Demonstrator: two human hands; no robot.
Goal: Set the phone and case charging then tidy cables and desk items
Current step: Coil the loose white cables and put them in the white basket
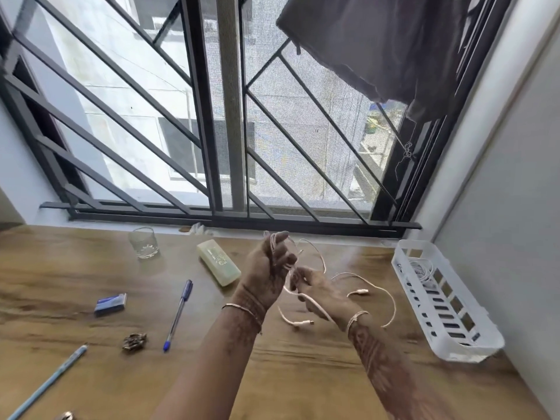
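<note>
A: On the left half of the frame, what lies on the wooden desk [75, 268]?

B: A glass tumbler [143, 243] near the window, a pale oblong case [218, 262], a blue pen [178, 313], a small blue box [110, 304], a light-blue pencil [48, 380] at the lower left, and a crumpled dark thing [135, 341], perhaps a scrunchie.

A: And on the right?

B: A white slotted basket [454, 331] along the wall, with white cords [422, 268] bundled at its far end.

A: Any writing?

B: There is print on the case and the box, too blurred to read.

A: The hands?

B: They are at centre frame, above the desk. The left hand [266, 268] is raised, fingers curled, with the white cable [378, 287] looped round them. The right hand [318, 295], just beside and lower, pinches the same cable. Its slack trails rightward, both ends lying on the wood.
</note>
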